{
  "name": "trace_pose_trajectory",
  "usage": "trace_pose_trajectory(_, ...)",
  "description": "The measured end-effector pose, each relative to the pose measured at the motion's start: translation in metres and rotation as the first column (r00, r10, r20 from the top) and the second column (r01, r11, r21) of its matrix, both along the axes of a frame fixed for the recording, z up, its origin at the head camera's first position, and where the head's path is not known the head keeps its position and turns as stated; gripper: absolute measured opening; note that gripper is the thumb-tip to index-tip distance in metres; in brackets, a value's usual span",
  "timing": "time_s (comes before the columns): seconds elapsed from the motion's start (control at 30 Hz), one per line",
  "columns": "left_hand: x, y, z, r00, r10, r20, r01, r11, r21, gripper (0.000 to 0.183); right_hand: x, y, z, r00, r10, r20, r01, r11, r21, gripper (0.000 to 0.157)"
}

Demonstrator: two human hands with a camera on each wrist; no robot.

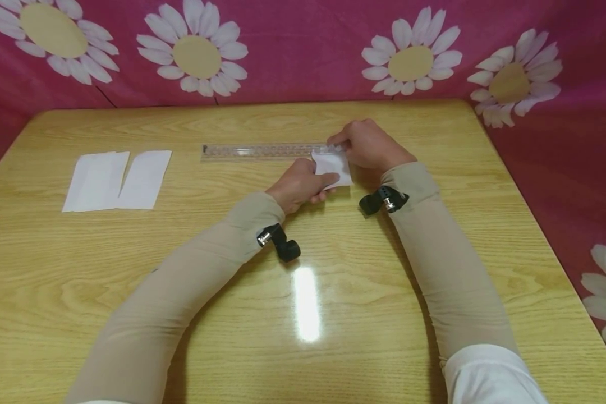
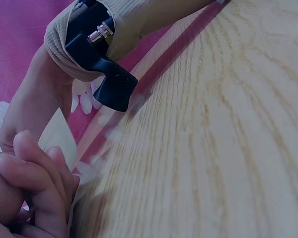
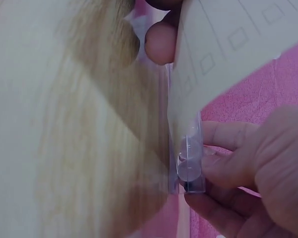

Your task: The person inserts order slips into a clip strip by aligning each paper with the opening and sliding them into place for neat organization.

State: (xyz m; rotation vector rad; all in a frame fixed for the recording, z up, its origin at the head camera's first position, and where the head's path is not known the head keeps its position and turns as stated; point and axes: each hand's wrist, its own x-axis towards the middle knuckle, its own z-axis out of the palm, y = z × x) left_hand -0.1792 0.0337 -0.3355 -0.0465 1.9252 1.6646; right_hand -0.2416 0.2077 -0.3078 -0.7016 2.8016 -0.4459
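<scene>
My left hand (image 1: pixel 300 182) pinches a small white sheet of paper (image 1: pixel 331 163), thumb on top and fingers beneath. In the right wrist view the paper (image 3: pixel 228 44) shows faint printed lines and small squares. Behind it a long, narrow, clear plastic case (image 1: pixel 257 151) lies across the table, its right part overlapped by the paper. My right hand (image 1: pixel 371 143) grips the right end of that case between thumb and fingers. Rounded clear shapes show at the case's end (image 3: pixel 190 163) in the right wrist view. The left wrist view shows the curled left fingers (image 2: pixel 35 173) close up.
Several white paper sheets (image 1: pixel 96 182) lie partly overlapped at the left of the wooden table (image 1: pixel 232 348). A pink cloth with large daisies (image 1: pixel 303 50) hangs behind the far edge and along the right side. Black camera mounts (image 1: pixel 283 244) sit on both wrists.
</scene>
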Motion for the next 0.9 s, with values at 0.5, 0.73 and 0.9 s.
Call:
trace_pose_trajectory(0.5,0.0,-0.0006,0.0024,1.0,-0.017,-0.013,0.017,1.0,-0.007,0.031,0.0033,0.0,0.0019,0.999,-0.024,0.041,0.026,0.999,-0.031,0.047)
trace_pose_trajectory(0.73,0.0006,-0.0024,0.0023,1.0,-0.007,-0.005,0.007,1.0,-0.013,0.031,0.0038,-0.0006,0.0037,0.997,-0.036,0.071,0.038,0.999,-0.024,0.05)
trace_pose_trajectory(0.9,0.0009,-0.0035,0.0034,1.0,-0.004,0.017,0.004,1.0,-0.029,0.028,0.0041,-0.0006,0.0031,0.995,-0.05,0.091,0.054,0.998,-0.041,0.054)
